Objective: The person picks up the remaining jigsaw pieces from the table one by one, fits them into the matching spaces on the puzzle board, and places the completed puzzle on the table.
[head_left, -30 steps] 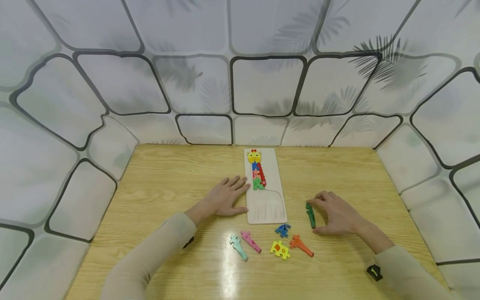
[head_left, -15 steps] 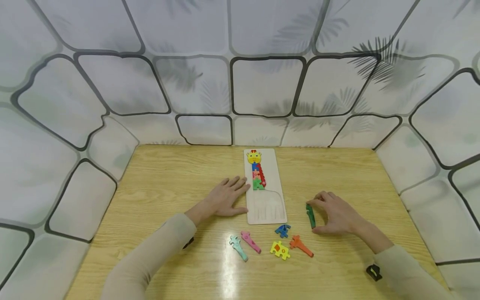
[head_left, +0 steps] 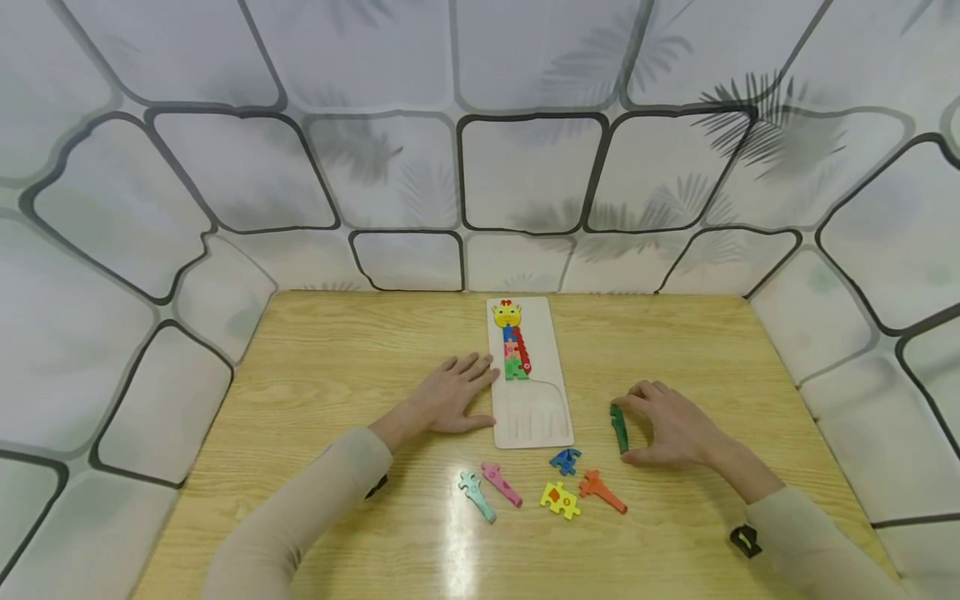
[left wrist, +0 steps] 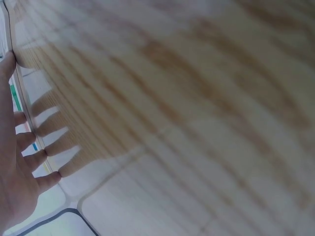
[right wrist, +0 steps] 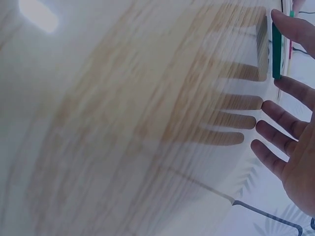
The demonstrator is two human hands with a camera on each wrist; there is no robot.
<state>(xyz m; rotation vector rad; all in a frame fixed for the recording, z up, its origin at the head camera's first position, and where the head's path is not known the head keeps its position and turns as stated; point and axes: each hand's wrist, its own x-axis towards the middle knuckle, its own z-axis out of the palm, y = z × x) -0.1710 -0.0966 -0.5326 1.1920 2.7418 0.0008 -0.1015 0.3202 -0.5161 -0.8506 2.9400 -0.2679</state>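
Observation:
My right hand (head_left: 671, 425) pinches a dark green puzzle piece (head_left: 618, 428) by its two ends, between thumb and index finger, to the right of the puzzle board. In the right wrist view the green piece (right wrist: 276, 49) spans thumb and fingertip, and the other fingers are spread. My left hand (head_left: 450, 396) lies with fingers spread at the left edge of the white giraffe puzzle board (head_left: 546, 350), fingertips and thumb at its rim. A yellow giraffe head (head_left: 507, 314), a red mane strip (head_left: 525, 350) and several coloured neck pieces sit in the board's upper part. Its lower body-and-legs recess is bare.
Loose pieces lie before the board: light blue (head_left: 477, 497), pink (head_left: 501, 483), blue (head_left: 566, 461), yellow (head_left: 560, 500) and orange (head_left: 602, 492). The wooden table (head_left: 360, 333) meets a patterned wall (head_left: 408, 258) at the back and sides.
My right hand has shifted very slightly left with the green puzzle piece. The left hand, the board and the loose pieces look the same.

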